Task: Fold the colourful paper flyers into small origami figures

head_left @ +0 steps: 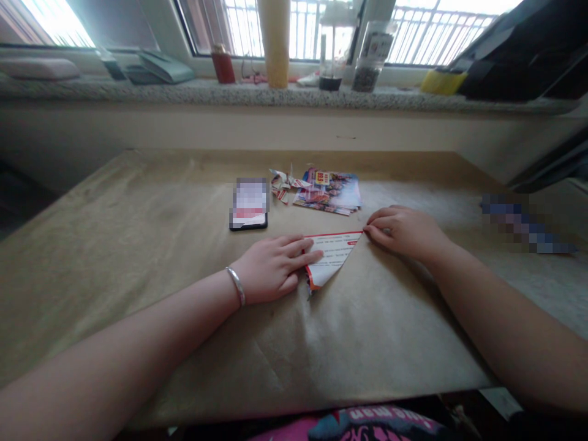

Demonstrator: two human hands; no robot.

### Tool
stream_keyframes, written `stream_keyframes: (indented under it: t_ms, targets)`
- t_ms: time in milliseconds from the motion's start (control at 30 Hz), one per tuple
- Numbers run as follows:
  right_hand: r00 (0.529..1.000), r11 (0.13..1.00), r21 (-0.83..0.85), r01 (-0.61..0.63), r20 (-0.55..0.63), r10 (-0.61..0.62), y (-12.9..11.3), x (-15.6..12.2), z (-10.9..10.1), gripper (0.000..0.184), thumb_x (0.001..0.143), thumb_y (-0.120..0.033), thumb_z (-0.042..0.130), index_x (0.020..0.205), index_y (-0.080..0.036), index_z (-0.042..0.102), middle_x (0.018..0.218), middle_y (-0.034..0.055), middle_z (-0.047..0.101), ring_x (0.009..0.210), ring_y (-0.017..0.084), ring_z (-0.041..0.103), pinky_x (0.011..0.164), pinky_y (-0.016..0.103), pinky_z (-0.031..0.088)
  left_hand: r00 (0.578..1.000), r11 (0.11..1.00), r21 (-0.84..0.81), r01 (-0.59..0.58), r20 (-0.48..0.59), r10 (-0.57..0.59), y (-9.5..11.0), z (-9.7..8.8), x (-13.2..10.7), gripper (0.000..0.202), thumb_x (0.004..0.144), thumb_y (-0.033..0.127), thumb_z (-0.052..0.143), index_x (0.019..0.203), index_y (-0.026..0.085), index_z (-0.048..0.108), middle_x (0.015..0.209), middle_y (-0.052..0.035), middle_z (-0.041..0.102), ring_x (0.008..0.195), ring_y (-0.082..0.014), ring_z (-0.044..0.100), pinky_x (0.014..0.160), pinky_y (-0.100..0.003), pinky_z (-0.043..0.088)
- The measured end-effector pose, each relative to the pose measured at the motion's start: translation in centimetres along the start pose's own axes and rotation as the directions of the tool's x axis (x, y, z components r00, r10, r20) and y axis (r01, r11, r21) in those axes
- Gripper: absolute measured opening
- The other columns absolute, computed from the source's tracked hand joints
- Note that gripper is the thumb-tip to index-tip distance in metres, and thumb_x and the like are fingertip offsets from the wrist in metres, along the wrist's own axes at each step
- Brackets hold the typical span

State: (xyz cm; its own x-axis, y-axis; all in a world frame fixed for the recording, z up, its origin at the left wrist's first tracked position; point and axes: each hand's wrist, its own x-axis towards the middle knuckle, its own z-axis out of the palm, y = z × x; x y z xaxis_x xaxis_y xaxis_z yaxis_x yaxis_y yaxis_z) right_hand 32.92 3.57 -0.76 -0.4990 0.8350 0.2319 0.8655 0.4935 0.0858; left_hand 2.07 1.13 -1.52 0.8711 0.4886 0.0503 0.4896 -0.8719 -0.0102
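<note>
A sheet of printed paper (333,254), folded into a triangle with a red top edge, lies on the table in front of me. My left hand (278,264), with a silver bracelet at the wrist, rests flat on its left side, fingers stretched over the print. At the triangle's right corner, my right hand (399,229) pinches the tip between thumb and fingers. Beyond the paper are a folded paper figure (285,184) with pointed ends and a small stack of colourful printed sheets (333,191).
A phone (248,205) with a blurred screen lies left of the paper figure. Far right is a blurred bluish item (523,223). A brown cover (138,257) spreads over the table. Behind it, the stone windowsill (184,92) carries a red jar (223,66), a tall yellow cylinder (275,46) and clear containers.
</note>
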Motion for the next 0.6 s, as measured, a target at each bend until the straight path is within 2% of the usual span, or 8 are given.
stream_keyframes:
  t_ms: [133, 200, 300, 367, 467, 600]
  targets:
    - [0.998, 0.998, 0.066, 0.005, -0.059, -0.001, -0.3, 0.1, 0.2, 0.026, 0.088, -0.030, 0.049, 0.086, -0.022, 0.073, 0.095, 0.0053, 0.072, 0.088, 0.022, 0.063, 0.071, 0.033, 0.048, 1.000, 1.000, 0.003, -0.003, -0.002, 0.003, 0.0, 0.0, 0.1, 0.050, 0.091, 0.027, 0.038, 0.141, 0.021, 0.041, 0.144, -0.0071, 0.043, 0.133, -0.0228, 0.038, 0.111, -0.037, 0.031]
    - [0.993, 0.981, 0.176, 0.077, -0.100, -0.060, -0.5, 0.2, 0.4, 0.021, 0.086, -0.029, 0.053, 0.091, -0.022, 0.072, 0.097, 0.0065, 0.071, 0.091, 0.023, 0.062, 0.079, 0.036, 0.049, 1.000, 1.000, 0.001, -0.006, -0.008, 0.006, 0.0, -0.1, 0.1, 0.050, 0.091, 0.026, 0.039, 0.141, 0.021, 0.041, 0.144, -0.0072, 0.044, 0.133, -0.0227, 0.038, 0.111, -0.036, 0.031]
    - [0.968, 0.901, 0.359, 0.244, -0.149, -0.203, -1.0, 0.3, 0.6, 0.018, 0.084, -0.030, 0.059, 0.095, -0.023, 0.071, 0.100, 0.0071, 0.069, 0.095, 0.021, 0.061, 0.086, 0.037, 0.048, 1.000, 1.000, 0.003, -0.017, -0.023, 0.017, -0.1, -0.1, 0.0, 0.050, 0.091, 0.027, 0.039, 0.140, 0.020, 0.041, 0.143, -0.0077, 0.044, 0.133, -0.0229, 0.038, 0.111, -0.036, 0.031]
    - [0.945, 0.830, 0.452, 0.326, -0.156, -0.286, -1.6, 0.4, 0.8, 0.018, 0.084, -0.031, 0.061, 0.096, -0.024, 0.071, 0.103, 0.0069, 0.067, 0.096, 0.020, 0.061, 0.086, 0.036, 0.049, 0.999, 1.000, 0.009, -0.021, -0.030, 0.022, 0.0, -0.1, -0.1, 0.050, 0.091, 0.027, 0.039, 0.140, 0.020, 0.042, 0.142, -0.0078, 0.045, 0.133, -0.0230, 0.038, 0.111, -0.037, 0.031]
    - [0.923, 0.769, 0.516, 0.377, -0.137, -0.360, -2.8, 0.5, 1.0, 0.015, 0.085, -0.030, 0.061, 0.094, -0.026, 0.072, 0.103, 0.0059, 0.067, 0.094, 0.017, 0.061, 0.085, 0.033, 0.049, 1.000, 1.000, 0.011, -0.016, -0.026, 0.016, 0.0, -0.1, -0.2, 0.050, 0.091, 0.027, 0.038, 0.140, 0.020, 0.042, 0.142, -0.0074, 0.045, 0.133, -0.0227, 0.038, 0.111, -0.037, 0.031]
    - [0.904, 0.748, 0.519, 0.414, -0.137, -0.406, -4.0, 0.6, 0.9, 0.016, 0.087, -0.027, 0.058, 0.093, -0.025, 0.073, 0.102, 0.0051, 0.068, 0.092, 0.016, 0.061, 0.083, 0.031, 0.049, 0.999, 1.000, -0.014, -0.024, -0.031, 0.023, -0.2, -0.2, -0.2, 0.049, 0.091, 0.027, 0.038, 0.140, 0.021, 0.042, 0.141, -0.0080, 0.045, 0.132, -0.0234, 0.038, 0.112, -0.038, 0.030]
